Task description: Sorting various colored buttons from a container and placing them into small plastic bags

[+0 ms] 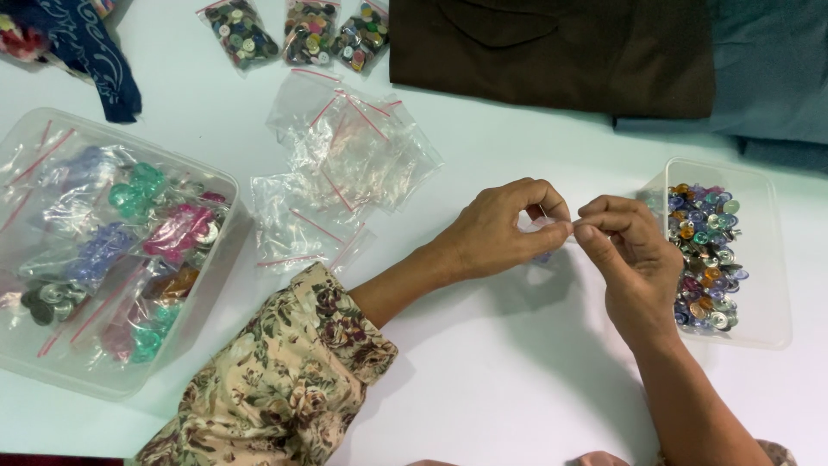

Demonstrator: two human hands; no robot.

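Clear little zip bag (543, 235), pinched between left hand (500, 231) and right hand (625, 259), could slip and spill its buttons over the bench (483, 380).

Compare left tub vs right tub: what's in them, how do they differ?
The left tub holds buttons sorted by colour into sealed bags; the right tub holds loose mixed buttons. The left tub is larger and lies away from the hands; the right tub sits beside the right hand. Both are clear plastic, lidless, on the white table.
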